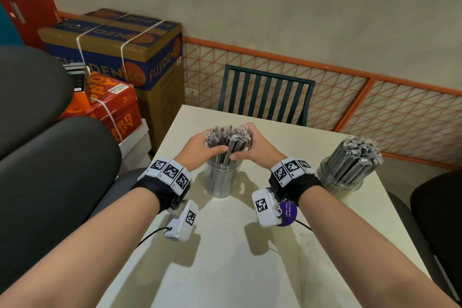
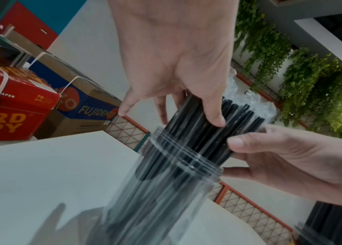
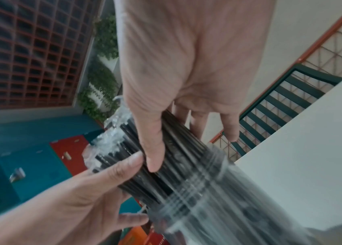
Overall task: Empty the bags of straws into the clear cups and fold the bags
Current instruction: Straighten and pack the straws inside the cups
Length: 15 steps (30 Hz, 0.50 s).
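Note:
A bundle of wrapped black straws (image 1: 226, 141) stands in a clear cup (image 1: 221, 182) at the middle of the white table (image 1: 225, 270). My left hand (image 1: 197, 145) grips the bundle from the left and my right hand (image 1: 257, 147) grips it from the right, just above the rim. The left wrist view has the left thumb (image 2: 214, 119) on the straws (image 2: 197, 136) above the cup (image 2: 165, 185). In the right wrist view the right thumb (image 3: 153, 157) presses the straws (image 3: 178, 159). A second clear cup (image 1: 340, 180), full of straws, stands at the right.
A purple round label (image 1: 288, 211) lies on the table, partly hidden by my right wrist. A green slatted chair (image 1: 265, 92) faces me across the table. Black chairs (image 1: 50, 182) stand left and right, and cardboard boxes (image 1: 112, 57) are stacked at the left wall.

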Available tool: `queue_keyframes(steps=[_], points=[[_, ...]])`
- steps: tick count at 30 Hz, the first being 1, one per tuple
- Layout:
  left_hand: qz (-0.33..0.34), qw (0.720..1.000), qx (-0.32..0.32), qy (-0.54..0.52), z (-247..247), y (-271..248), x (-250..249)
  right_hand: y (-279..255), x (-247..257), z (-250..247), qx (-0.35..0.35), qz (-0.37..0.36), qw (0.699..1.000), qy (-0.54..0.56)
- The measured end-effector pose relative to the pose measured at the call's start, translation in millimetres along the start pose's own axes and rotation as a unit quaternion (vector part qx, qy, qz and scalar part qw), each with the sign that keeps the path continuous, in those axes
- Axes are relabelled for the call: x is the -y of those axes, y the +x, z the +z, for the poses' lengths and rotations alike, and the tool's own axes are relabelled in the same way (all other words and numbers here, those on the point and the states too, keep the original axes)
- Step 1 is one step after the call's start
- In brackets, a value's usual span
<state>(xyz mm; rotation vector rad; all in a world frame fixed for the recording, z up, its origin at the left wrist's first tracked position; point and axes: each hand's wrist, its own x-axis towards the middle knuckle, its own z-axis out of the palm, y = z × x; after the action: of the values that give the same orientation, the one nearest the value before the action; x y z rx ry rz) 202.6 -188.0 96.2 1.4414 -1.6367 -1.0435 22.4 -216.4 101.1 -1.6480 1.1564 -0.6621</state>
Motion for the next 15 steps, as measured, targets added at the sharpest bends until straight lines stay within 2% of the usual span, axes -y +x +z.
queue_keyframes(steps=[4,7,10,15], points=[[-0.034,0.998,0.054,0.02,0,0,8,-4,-10,9,-0.003,-0.009,0.999,-0.046],[-0.022,0.998,0.02,0.054,1,4,6,-1,-2,17,-0.058,-0.032,0.993,-0.096],[0.005,0.999,-0.007,0.049,-5,8,-3,0,7,15,-0.115,-0.049,0.988,-0.094],[0.021,0.998,0.024,0.053,-6,6,-1,-4,2,14,-0.115,-0.051,0.984,-0.126]])
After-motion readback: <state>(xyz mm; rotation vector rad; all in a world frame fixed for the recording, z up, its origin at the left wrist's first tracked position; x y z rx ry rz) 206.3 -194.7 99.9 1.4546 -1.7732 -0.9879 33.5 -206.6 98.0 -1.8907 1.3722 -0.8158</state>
